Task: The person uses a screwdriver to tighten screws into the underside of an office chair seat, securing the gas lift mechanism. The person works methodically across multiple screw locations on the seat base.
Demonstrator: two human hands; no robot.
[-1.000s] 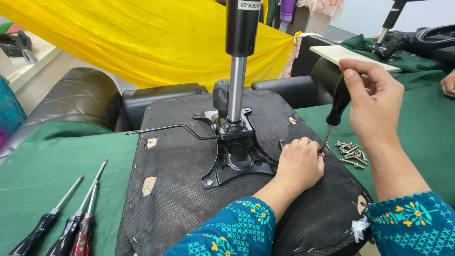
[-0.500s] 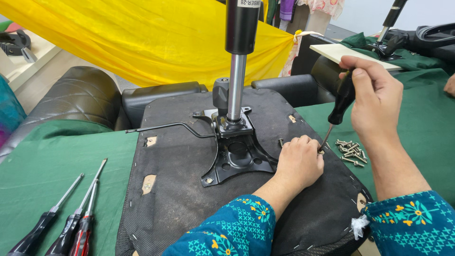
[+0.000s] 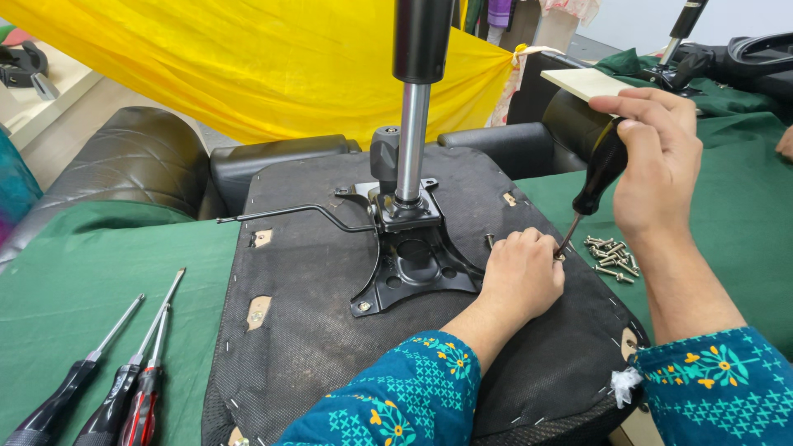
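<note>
- We cannot see the screwdriver (image 3: 596, 177) tip; our left hand (image 3: 519, 277) covers it.
- Our right hand (image 3: 657, 157) wraps the handle top.
- The gas cylinder (image 3: 420, 49) runs off the top edge.
- Three spare screwdrivers (image 3: 116, 388) lose their handle ends at the bottom edge.

Screwdriver (image 3: 596, 175) slightly more upright.

Single head-worn camera is looking down and forward, close over the black upturned fabric-covered chair seat (image 3: 330, 330) on the green cloth-covered table (image 3: 66, 281); it is facing a yellow hanging sheet (image 3: 248, 66) beyond.
</note>
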